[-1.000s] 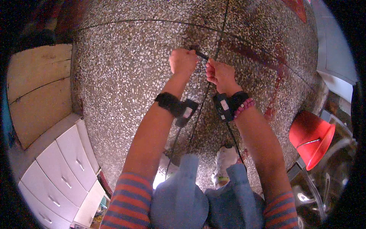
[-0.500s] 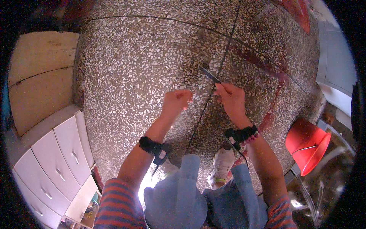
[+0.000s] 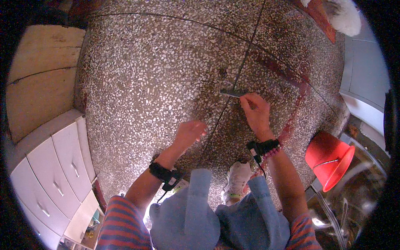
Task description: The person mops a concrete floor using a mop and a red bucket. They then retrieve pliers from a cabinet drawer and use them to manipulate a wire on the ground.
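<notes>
A thin, dark, narrow knife [image 3: 231, 93] sticks out to the left from my right hand [image 3: 257, 112], its near end pinched between thumb and fingers. It is held over the speckled floor [image 3: 146, 75], and its handle is hidden in my grip. Lower and to the left, my left hand [image 3: 190, 134] is apart from the knife, with its fingers curled in. Whether anything small is inside those fingers is hidden. A black band with a small device [image 3: 263, 149] circles my right wrist, and a similar black band [image 3: 164, 175] is on the left.
A red bucket [image 3: 327, 156] stands tilted-looking at the right, near a dark shiny surface [image 3: 346, 208]. White drawers [image 3: 54, 183] and a tan panel [image 3: 43, 79] line the left. A white furry animal [image 3: 343, 18] is at the upper right, near a reddish board [image 3: 318, 18].
My left hand has dropped lower, away from the right. The knife has turned flatter, its tip now lower. A white furry animal has come into view at the upper right.
</notes>
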The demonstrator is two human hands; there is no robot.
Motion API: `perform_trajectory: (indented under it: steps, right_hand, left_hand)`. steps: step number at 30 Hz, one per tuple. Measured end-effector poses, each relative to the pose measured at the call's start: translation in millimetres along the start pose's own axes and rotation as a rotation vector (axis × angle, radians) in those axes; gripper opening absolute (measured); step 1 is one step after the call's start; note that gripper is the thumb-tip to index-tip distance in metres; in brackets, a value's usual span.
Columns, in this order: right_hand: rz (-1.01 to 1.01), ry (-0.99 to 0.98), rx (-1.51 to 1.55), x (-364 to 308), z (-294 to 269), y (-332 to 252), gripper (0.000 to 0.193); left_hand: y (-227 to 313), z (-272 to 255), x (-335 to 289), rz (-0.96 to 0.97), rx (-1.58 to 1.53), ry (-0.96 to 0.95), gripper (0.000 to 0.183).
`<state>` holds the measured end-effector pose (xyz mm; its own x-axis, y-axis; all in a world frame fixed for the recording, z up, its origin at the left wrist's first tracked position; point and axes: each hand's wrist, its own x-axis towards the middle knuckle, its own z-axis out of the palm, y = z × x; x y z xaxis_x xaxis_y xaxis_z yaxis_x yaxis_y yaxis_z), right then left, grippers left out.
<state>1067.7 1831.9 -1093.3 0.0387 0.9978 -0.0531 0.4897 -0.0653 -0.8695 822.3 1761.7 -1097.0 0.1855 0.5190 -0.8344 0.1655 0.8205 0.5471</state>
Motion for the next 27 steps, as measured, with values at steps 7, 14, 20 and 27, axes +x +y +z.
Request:
perform_trajectory:
  steps: [7,14,20,27]
  right_hand:
    - [0.282,-0.037,-0.063,11,-7,3,0.015]
    - [0.066,-0.237,-0.267,14,-29,21,0.013]
    - [-0.063,-0.301,-0.153,35,-26,15,0.008]
    - [-0.215,-0.155,-0.275,144,0,23,0.008]
  left_hand:
    - [-22,-16,-13,-0.020,-0.033,0.092,0.030]
    - [-33,-25,-18,-0.049,0.010,0.085,0.023]
    - [-40,-29,-24,-0.014,-0.044,0.093,0.025]
    - [-36,-36,-33,-0.024,-0.131,0.110,0.021]
